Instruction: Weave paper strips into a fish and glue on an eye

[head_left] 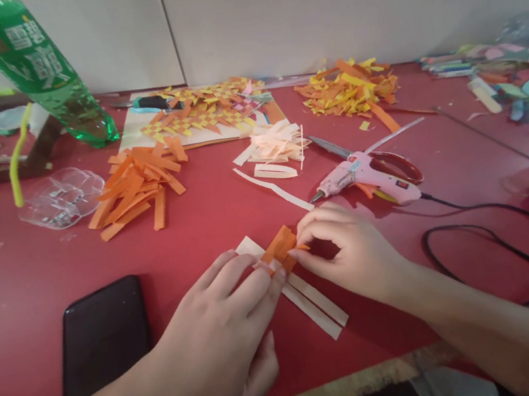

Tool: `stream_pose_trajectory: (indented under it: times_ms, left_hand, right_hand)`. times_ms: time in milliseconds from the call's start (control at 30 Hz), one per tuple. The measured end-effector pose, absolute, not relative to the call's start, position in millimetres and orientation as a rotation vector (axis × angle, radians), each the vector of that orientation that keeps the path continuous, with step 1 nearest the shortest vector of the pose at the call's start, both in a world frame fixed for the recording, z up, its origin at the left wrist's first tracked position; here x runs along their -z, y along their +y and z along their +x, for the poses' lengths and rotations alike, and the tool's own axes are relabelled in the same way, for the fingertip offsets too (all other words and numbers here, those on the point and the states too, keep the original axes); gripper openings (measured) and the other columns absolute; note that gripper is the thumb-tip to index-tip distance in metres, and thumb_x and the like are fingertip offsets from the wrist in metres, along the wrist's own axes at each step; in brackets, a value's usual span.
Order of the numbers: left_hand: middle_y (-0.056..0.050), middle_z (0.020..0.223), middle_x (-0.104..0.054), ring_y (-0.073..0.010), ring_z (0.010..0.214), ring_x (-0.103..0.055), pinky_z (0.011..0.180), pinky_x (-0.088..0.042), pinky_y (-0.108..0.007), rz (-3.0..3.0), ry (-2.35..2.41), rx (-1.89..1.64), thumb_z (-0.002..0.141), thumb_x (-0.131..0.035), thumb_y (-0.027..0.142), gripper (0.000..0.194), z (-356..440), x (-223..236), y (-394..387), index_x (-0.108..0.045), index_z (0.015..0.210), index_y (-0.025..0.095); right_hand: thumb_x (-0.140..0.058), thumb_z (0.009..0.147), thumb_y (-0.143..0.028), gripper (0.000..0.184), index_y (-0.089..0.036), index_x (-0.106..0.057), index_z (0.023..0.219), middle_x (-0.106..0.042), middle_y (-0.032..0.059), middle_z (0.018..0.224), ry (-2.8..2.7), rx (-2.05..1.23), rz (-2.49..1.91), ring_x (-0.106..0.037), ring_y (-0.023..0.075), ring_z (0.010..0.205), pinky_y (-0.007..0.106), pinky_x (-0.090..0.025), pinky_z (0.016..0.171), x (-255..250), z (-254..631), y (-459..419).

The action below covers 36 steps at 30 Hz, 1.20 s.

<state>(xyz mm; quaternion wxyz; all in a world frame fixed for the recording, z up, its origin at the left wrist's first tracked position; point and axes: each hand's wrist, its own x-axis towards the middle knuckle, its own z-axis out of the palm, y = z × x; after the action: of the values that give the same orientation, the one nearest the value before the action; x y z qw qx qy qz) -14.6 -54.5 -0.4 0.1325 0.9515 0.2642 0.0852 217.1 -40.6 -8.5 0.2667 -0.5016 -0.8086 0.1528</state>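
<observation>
Cream paper strips (pixel 314 304) and orange paper strips (pixel 279 244) cross each other on the red table, close to its front edge. The fingertips of my left hand (pixel 234 303) press down on the crossing from the left, and they hide part of it. From the right, my right hand (pixel 347 245) pinches the end of an orange strip between thumb and forefinger. The two cream strips lie side by side, slanting toward the front right. Beyond my hands lie a pile of orange strips (pixel 142 184) and a pile of cream strips (pixel 278 142).
A pink glue gun (pixel 366 175) lies at the right on scissors (pixel 397 167), its black cable (pixel 489 222) looping across the table. A black phone (pixel 103 337) is at the left. Behind stand a green bottle (pixel 37 66), woven strips (pixel 202 121) and an orange-yellow strip pile (pixel 347 88).
</observation>
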Motion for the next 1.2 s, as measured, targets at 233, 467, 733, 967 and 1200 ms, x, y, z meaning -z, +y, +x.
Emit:
stream_pose_trajectory:
  times_ms: [233, 467, 733, 967, 1200]
  left_hand:
    - [-0.01, 0.122, -0.059, -0.0325, 0.12, -0.046, 0.111, -0.037, -0.048, 2.777, 0.804, -0.174, 0.084, -0.05, 0.028, 0.057, -14, -1, -57, -0.05, 0.138, 0.01]
    - [-0.013, 0.127, -0.056, -0.0335, 0.121, -0.046, 0.108, -0.039, -0.05, 2.82, 0.859, -0.163, 0.086, -0.05, 0.03, 0.053, -14, -1, -58, -0.053, 0.136, 0.012]
    - [-0.011, 0.135, -0.053, -0.0324, 0.122, -0.044, 0.107, -0.04, -0.048, 2.832, 0.82, -0.173, 0.087, -0.049, 0.03, 0.054, -14, -1, -57, -0.051, 0.138, 0.012]
    - [-0.009, 0.132, -0.058, -0.0299, 0.12, -0.046, 0.104, -0.044, -0.045, 2.816, 0.775, -0.267, 0.087, -0.049, 0.028, 0.047, -15, 5, -54, -0.057, 0.131, 0.012]
    - [-0.01, 0.129, -0.059, -0.0298, 0.118, -0.047, 0.103, -0.044, -0.045, 2.819, 0.769, -0.273, 0.087, -0.049, 0.027, 0.048, -15, 4, -54, -0.056, 0.132, 0.011]
  right_hand:
    - [-0.064, 0.082, -0.013, 0.014, -0.02, -0.058, 0.072, -0.065, 0.0014, 0.075, -2.195, -0.413, -1.322, -0.059, 0.0163, 0.074, 0.031, -0.046, 0.071, 9, 217, -39]
    - [-0.063, 0.082, -0.012, 0.016, -0.021, -0.052, 0.073, -0.06, 0.0009, 0.077, -2.182, -0.425, -1.361, -0.055, 0.0163, 0.075, 0.031, -0.045, 0.069, 13, 218, -42]
    - [-0.06, 0.085, -0.013, 0.012, -0.02, -0.052, 0.079, -0.059, 0.0019, 0.082, -2.102, -0.49, -1.387, -0.056, 0.0172, 0.081, 0.033, -0.045, 0.076, 15, 219, -44]
    - [-0.065, 0.086, -0.025, 0.007, -0.023, -0.059, 0.086, -0.063, -0.0006, 0.081, -1.213, -1.266, -1.197, -0.054, 0.0101, 0.067, 0.024, -0.044, 0.061, 0, 227, -43]
    - [-0.074, 0.077, -0.024, 0.013, -0.022, -0.062, 0.081, -0.061, -0.0029, 0.065, -0.869, -1.641, -1.044, -0.049, 0.0074, 0.056, 0.022, -0.037, 0.052, -2, 226, -41]
